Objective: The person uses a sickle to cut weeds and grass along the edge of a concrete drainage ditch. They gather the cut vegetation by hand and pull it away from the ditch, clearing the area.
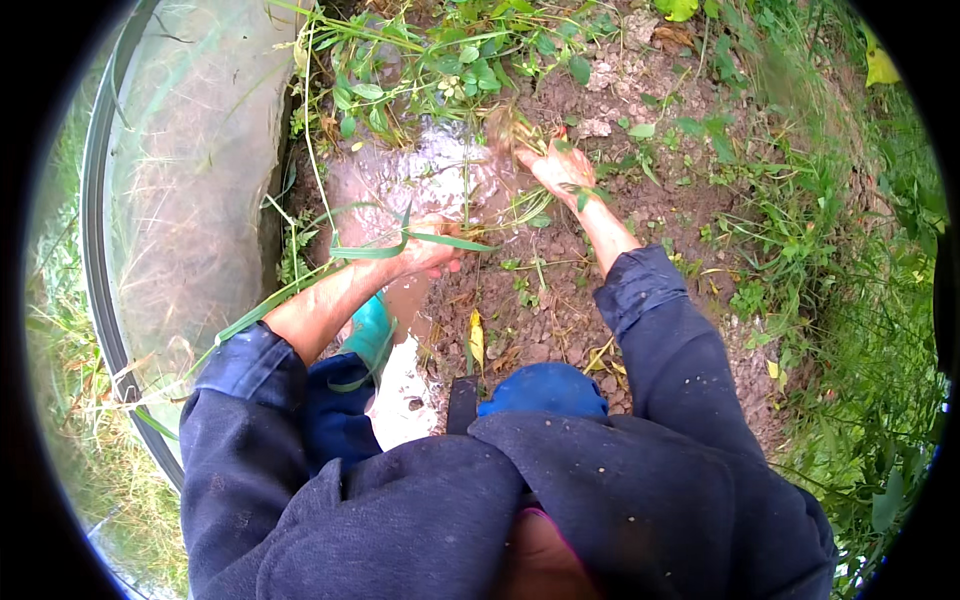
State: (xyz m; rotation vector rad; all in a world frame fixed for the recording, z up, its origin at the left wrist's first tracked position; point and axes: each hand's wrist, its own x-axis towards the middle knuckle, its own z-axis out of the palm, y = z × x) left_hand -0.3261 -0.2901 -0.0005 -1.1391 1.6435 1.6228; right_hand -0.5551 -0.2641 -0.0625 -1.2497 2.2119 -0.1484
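Observation:
My right hand (559, 166) is closed around a clump of uprooted weeds (517, 133), whose brown root end is blurred above the wet soil. Closer to my body, my left hand (431, 244) has its fingers curled on some thin weed stems (480, 227). Long green grass blades (375, 252) lie across its wrist. Between and beyond the hands, muddy water (427, 169) fills a furrow and reflects the sky. Leafy weeds (450, 67) grow at the far end of the furrow.
Clear plastic sheeting (195, 165) on a curved frame (94, 225) stands along the left. A teal boot (369, 330) is in the wet furrow. Brown soil (675, 195) rises to the right, with dense grass (847, 300) beyond. My blue-clad knee (544, 388) is bent in front.

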